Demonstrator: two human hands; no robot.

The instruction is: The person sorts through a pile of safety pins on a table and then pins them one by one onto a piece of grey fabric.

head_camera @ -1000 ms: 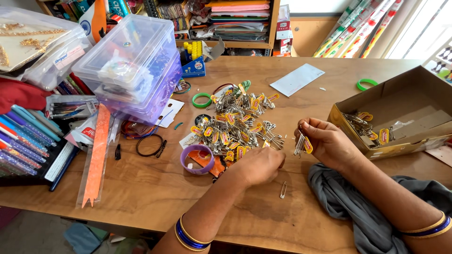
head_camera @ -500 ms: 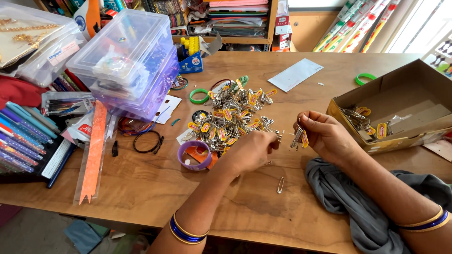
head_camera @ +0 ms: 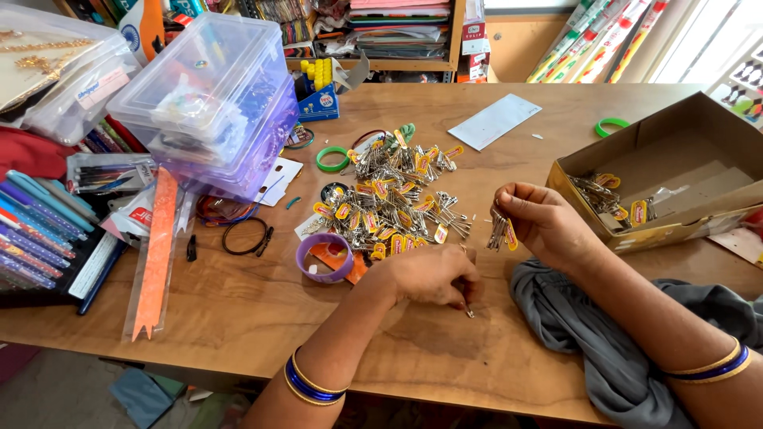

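Fingers of the left hand [head_camera: 429, 274] pinch one loose safety pin [head_camera: 467, 308] against the counter [head_camera: 238, 318] at lower centre. The right hand [head_camera: 544, 226] grips a tagged pin bunch [head_camera: 501, 232] upright, clear of the pin heap [head_camera: 393, 199].

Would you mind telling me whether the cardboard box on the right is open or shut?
Open. The cardboard box has no lid over it, and its inside shows, with safety-pin bundles lying at its near-left corner.

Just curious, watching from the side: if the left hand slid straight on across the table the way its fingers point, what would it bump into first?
The left hand points rightward, fingertips down on a safety pin. Continuing that way, it would probably meet the grey cloth first, though depth is hard to judge.
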